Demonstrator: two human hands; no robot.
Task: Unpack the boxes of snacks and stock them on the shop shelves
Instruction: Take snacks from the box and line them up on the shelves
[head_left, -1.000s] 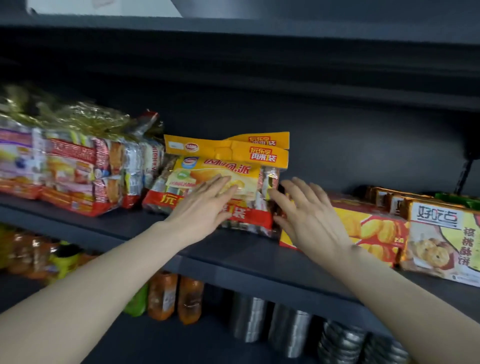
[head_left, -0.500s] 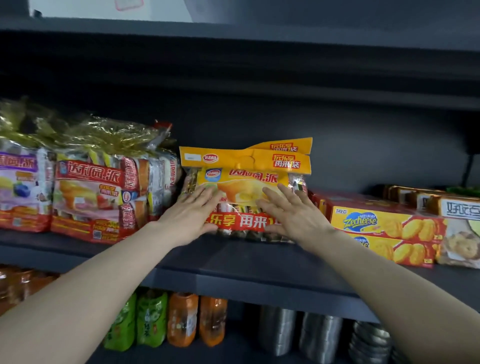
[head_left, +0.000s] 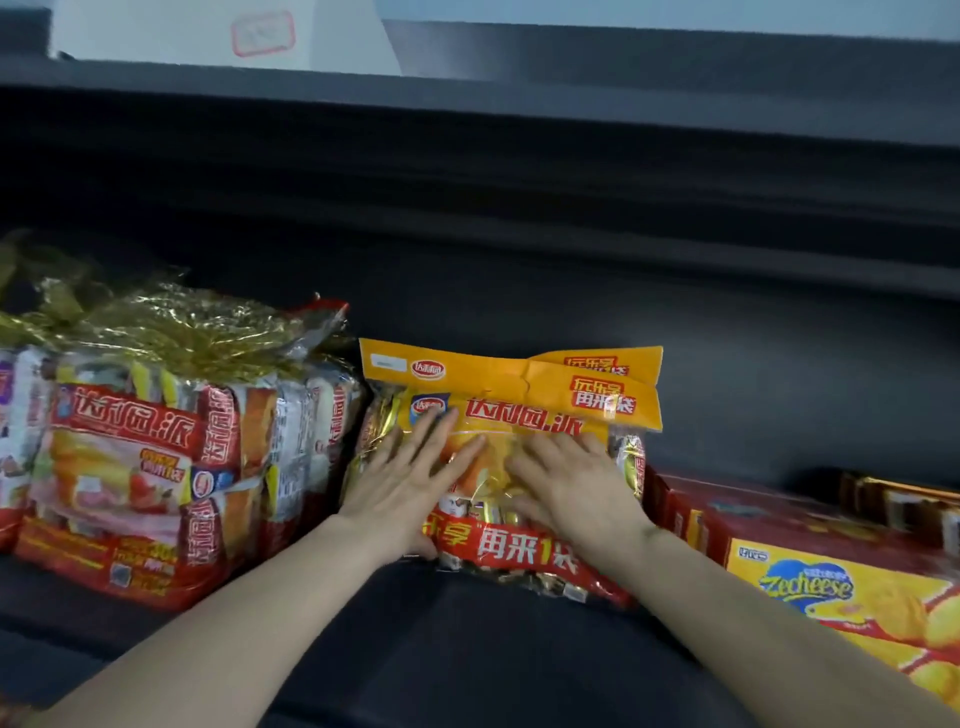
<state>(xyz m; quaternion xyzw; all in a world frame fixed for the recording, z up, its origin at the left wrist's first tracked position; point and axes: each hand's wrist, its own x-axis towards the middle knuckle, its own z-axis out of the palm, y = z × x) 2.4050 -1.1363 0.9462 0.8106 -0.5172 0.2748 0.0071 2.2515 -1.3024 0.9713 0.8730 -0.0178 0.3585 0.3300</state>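
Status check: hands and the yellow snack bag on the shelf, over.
Left hand, right hand open, flat on yellow snack bag. Bag standing on shelf, between red snack packs and Zecheese box. Nothing blocking.

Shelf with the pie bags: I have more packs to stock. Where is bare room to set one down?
Bare shelf runs along the front edge, before the yellow pie bag and the red pie bags. Open space stands above the Zecheese boxes. The row itself is crowded, pack against pack.
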